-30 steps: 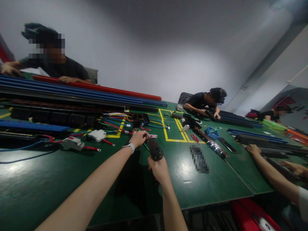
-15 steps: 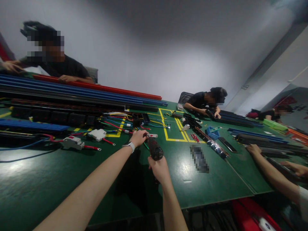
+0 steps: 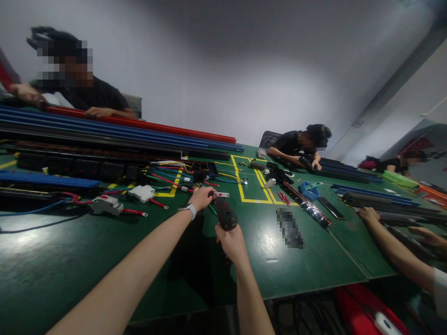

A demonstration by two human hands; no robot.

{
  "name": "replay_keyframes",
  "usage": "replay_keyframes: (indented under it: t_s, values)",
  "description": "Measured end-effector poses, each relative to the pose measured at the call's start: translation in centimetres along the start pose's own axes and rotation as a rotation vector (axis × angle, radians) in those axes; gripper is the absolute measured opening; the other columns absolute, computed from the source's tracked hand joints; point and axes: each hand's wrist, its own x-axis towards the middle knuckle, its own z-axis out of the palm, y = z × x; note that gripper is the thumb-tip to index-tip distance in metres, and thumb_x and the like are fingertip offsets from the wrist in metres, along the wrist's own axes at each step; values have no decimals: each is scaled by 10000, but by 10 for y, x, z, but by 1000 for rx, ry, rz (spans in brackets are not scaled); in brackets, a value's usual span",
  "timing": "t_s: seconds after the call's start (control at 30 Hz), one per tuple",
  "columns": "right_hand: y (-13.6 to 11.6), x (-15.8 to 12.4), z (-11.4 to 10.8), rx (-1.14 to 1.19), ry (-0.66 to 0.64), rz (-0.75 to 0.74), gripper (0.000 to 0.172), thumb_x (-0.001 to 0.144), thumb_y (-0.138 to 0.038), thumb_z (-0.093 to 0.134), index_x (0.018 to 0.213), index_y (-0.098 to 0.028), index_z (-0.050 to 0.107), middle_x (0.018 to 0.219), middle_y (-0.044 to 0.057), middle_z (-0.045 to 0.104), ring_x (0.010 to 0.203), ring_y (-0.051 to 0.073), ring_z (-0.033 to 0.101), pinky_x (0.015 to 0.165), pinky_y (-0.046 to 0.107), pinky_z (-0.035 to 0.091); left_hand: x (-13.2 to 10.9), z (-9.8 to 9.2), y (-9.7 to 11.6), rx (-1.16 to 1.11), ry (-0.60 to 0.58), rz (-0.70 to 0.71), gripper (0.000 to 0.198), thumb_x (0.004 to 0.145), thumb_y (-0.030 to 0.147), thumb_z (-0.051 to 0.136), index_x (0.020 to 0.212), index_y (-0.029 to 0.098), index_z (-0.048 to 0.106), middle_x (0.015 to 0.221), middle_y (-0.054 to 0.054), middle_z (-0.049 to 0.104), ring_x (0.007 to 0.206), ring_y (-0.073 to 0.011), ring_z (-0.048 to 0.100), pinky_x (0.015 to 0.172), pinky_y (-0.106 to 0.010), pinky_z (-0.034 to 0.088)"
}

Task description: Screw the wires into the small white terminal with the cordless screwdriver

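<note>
My right hand (image 3: 233,243) is wrapped round the grip of a black cordless screwdriver (image 3: 226,216), whose front end points away from me. Just ahead of it, my left hand (image 3: 201,199), with a light watch on the wrist, has its fingers closed at a small white circuit breaker (image 3: 222,195) with a red mark. The screwdriver's tip meets the breaker there, and the exact contact is hidden. Red, blue and yellow wires (image 3: 167,177) spread out beyond my left hand. Two similar parts, a white breaker (image 3: 141,193) and a grey-white breaker (image 3: 106,206), lie to the left with red leads.
Long blue rails (image 3: 104,130) and a red rail (image 3: 157,127) lie along the far left. A blurred dark object (image 3: 289,228), red-handled pliers (image 3: 283,199) and a blue bin (image 3: 310,190) are to the right. Co-workers sit opposite; another person's arm (image 3: 391,242) reaches in at right.
Both my hands, the screwdriver and the breaker stay almost in place. The co-worker at the far left has raised one hand slightly and moved it right.
</note>
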Motion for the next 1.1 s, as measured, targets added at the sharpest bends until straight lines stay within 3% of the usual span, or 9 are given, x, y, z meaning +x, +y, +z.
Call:
replay_keyframes:
  t_s: [1.1]
  values:
    - [5,1,1,1,19,0,152,837,-308,557,816,-182,641,637,0,640,584,161,619,542,236,409,0,1,-1,5,-11,-17,271,896,375,600,1128,305,722,1158,-39,749,1140,-254,642,1024,-403,392]
